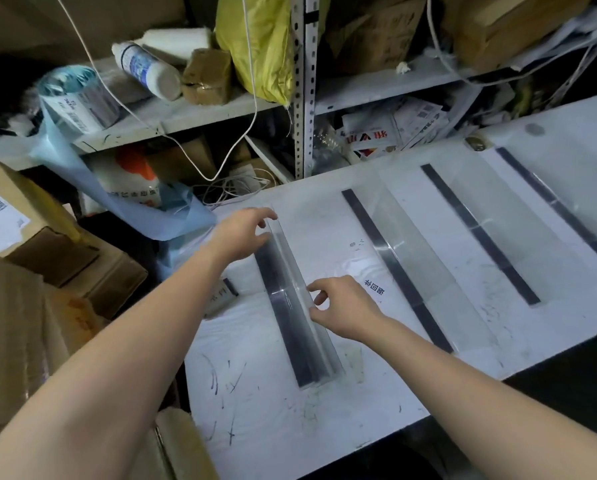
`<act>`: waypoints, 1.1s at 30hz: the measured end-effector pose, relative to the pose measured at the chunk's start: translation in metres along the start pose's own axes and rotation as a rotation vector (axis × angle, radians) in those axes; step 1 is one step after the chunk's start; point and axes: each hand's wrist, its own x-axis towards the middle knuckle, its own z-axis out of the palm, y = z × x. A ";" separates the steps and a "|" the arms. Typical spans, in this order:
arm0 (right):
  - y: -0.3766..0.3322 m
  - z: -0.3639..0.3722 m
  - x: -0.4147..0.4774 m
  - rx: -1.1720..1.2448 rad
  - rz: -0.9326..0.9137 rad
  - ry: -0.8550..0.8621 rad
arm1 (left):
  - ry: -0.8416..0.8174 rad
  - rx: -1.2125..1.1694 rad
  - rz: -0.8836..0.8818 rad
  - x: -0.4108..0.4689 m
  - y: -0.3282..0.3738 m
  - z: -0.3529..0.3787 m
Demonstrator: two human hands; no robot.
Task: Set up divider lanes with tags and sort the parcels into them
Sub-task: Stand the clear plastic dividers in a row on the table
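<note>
A white scuffed tabletop (255, 393) runs from the near edge toward the upper right. Behind it stands a grey perforated metal shelf rack (304, 81), crowded with a crumpled yellow plastic bag (259, 46), a roll of printed labels trailing pale blue backing film (75, 98), a white bottle lying on its side (148, 69) and loose white cords. To the left, off the tabletop, brown cardboard boxes (30, 306) are piled up, the far one bearing a white shipping label.

Four long clear plastic dividers with dark base strips lie on the tabletop, roughly parallel and well apart. The nearest left divider (290, 327) is the one under the hands. The second divider (397, 271), third divider (480, 233) and fourth divider (560, 209) follow to the right.

The left hand (245, 233) reaches to the far end of the nearest left divider. Its fingers are spread and loosely bent, with the thumb against the divider's side, and are not closed round it. The right hand (345, 306) is midway along the same divider, thumb and forefinger tips at its clear upright wall. Whether they pinch it or only touch it cannot be told.

A white tag with black printed characters (375, 287) lies flat between the first two dividers, just beside the right hand. A small dark-edged tag (222, 296) lies left of the divider, partly hidden under the left forearm.
</note>
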 end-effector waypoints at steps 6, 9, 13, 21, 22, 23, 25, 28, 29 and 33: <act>0.007 0.007 -0.003 0.060 0.049 -0.049 | -0.089 0.127 0.162 0.026 -0.014 -0.013; 0.008 0.008 -0.007 0.121 0.048 -0.066 | -0.173 0.189 0.210 0.037 -0.019 -0.015; 0.012 0.009 -0.011 0.148 0.064 -0.058 | -0.163 0.150 0.226 0.050 -0.023 -0.019; 0.026 0.018 -0.024 0.140 0.083 -0.012 | -0.107 0.068 0.231 0.072 -0.029 -0.031; 0.027 0.019 -0.027 0.138 0.087 -0.006 | -0.093 0.055 0.229 0.074 -0.028 -0.031; 0.028 0.019 -0.029 0.139 0.090 -0.002 | -0.084 0.045 0.226 0.077 -0.029 -0.031; 0.030 0.020 -0.032 0.142 0.095 0.004 | -0.086 0.021 0.222 0.081 -0.028 -0.030; 0.033 0.018 -0.036 0.142 0.096 0.001 | -0.104 -0.030 0.238 0.087 -0.024 -0.028; 0.034 0.017 -0.038 0.141 0.100 0.004 | -0.102 -0.039 0.243 0.088 -0.022 -0.027; 0.039 0.016 -0.046 0.124 0.107 0.032 | -0.085 -0.120 0.183 0.093 -0.019 -0.025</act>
